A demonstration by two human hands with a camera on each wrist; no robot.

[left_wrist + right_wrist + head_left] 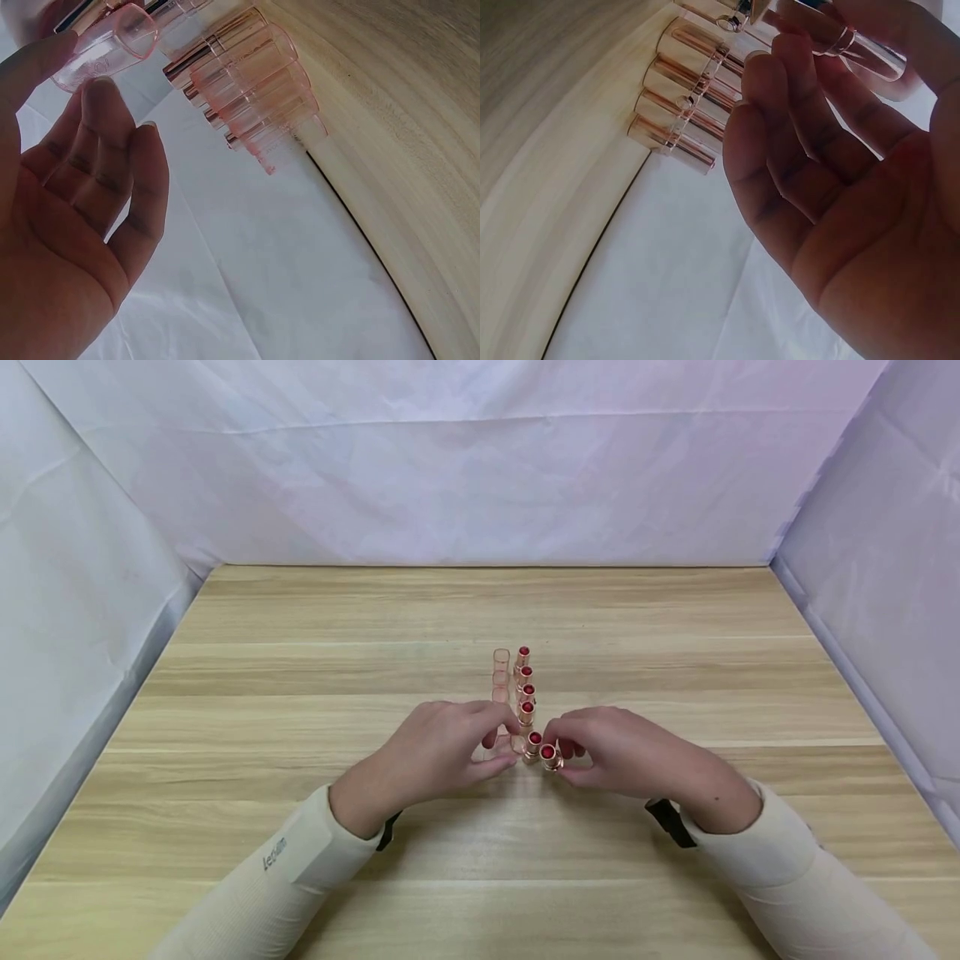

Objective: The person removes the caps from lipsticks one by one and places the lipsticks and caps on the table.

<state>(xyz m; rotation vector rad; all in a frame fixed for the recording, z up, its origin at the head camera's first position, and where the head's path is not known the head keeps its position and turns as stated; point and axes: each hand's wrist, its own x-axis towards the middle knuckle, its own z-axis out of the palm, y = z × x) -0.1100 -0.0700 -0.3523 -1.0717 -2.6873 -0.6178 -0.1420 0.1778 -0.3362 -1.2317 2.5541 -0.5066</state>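
Observation:
My left hand (438, 750) pinches a clear pink lipstick cap (109, 51) between thumb and fingers, its open end turned to the right in the head view. Opposite it, my right hand (633, 752) holds a rose-gold lipstick tube (550, 755) with a red top by thumb and fingertips; in the right wrist view the shiny tube (874, 54) crosses between them. Another red-topped lipstick (533, 743) stands between the two hands, close to the held tube.
Beyond the hands, several red-topped lipsticks (526, 674) stand in a line running away from me. To their left runs a matching line of clear pink caps (501, 679). All are on a wood-grain table (337, 635), with white cloth (480, 485) behind and at the sides.

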